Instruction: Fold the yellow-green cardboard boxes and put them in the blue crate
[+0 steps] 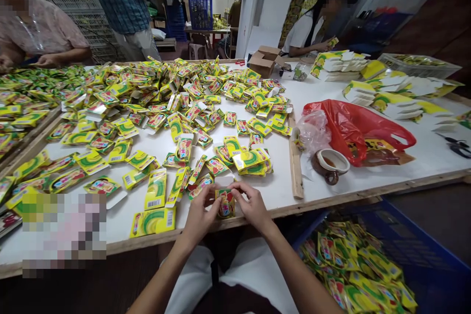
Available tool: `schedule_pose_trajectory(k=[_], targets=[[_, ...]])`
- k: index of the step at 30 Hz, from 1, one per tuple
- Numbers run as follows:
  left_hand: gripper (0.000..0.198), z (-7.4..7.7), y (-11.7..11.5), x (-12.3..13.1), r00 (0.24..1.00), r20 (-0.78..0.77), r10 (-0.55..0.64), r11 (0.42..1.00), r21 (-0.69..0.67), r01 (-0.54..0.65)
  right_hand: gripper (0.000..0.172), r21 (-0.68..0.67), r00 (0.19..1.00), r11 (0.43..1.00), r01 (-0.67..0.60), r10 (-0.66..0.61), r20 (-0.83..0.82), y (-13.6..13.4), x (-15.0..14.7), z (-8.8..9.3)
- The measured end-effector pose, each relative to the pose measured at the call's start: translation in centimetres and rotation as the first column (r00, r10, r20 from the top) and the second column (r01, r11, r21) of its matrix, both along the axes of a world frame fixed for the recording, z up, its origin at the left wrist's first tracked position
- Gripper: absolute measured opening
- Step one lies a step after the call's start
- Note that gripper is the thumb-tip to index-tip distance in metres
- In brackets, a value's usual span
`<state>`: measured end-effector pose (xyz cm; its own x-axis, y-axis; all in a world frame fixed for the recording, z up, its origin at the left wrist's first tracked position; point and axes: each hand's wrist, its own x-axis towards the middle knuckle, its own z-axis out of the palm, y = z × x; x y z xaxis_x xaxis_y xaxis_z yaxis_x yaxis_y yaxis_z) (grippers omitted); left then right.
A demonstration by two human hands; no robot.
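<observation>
- At the far left we see a person in a pink shirt (40, 29) with a hand resting at the edge of the table (283, 189).
- Just to the right, a person in a checked shirt (121, 0) stands at the far edge.
- Green-and-yellow cartons (147, 103) lie scattered over the left and middle of the table, thickest toward the far side, thinner near us.
- Our left hand (198, 213) is at the near edge, its fingertips pinching the left side of a box (225, 202).
- The box stands upright between both hands, just above the near edge of the table, near the middle of the scene.
- Our right hand (253, 206) grasps the box's right side, its fingers curled over the top.
- To the right, a wooden strip (295, 162) runs from near to far across the table.
- Just beyond it sits a brown cup (330, 164), touching a red bag (353, 130).
- At the near right, below the table, a blue crate (434, 265) is full of the same green-and-yellow packs.
- On the far right, stacks (390, 95) of flat cartons are piled, and a seated person (309, 29) works at the far edge beside an open cardboard box (263, 60).
</observation>
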<state>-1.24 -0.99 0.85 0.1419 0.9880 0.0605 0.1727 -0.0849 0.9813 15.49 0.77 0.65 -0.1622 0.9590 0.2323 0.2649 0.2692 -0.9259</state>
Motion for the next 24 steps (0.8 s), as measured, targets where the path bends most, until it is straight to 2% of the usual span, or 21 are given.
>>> schedule_pose_trajectory(k=[2,4,6,9,12,17,24], targets=[[0.015,0.2,0.4,0.0,0.998,-0.021,0.051,0.996,0.073,-0.050,0.013,0.028,0.999,0.999,0.022,-0.021,-0.042,0.5,-0.3,0.0],[0.020,0.3,0.6,0.0,0.997,0.012,0.070,0.991,0.117,-0.071,0.013,0.022,0.993,0.998,0.051,-0.048,-0.111,0.9,-0.7,0.1],[0.023,0.6,0.6,0.0,0.997,0.025,0.077,0.987,0.141,-0.080,0.017,0.027,0.990,0.999,0.032,-0.028,-0.135,0.8,-1.0,0.2],[0.011,0.9,0.5,0.0,0.995,-0.037,0.091,0.981,0.176,-0.083,0.012,0.088,0.995,0.996,-0.023,0.032,-0.099,0.4,-1.3,0.5],[0.010,1.2,0.5,0.0,0.994,-0.014,0.110,0.985,0.133,-0.107,0.010,0.092,0.996,0.996,0.008,0.000,-0.088,0.2,-1.5,0.9],[0.016,1.2,0.9,0.2,0.985,0.068,0.159,0.987,-0.009,-0.159,0.010,-0.020,0.997,0.998,0.056,-0.057,-0.045,0.8,-1.9,1.2],[0.017,0.9,1.5,0.0,0.979,0.102,0.177,0.984,-0.048,-0.173,0.015,-0.112,0.993,0.992,0.057,-0.068,-0.096,1.3,-1.8,1.2]])
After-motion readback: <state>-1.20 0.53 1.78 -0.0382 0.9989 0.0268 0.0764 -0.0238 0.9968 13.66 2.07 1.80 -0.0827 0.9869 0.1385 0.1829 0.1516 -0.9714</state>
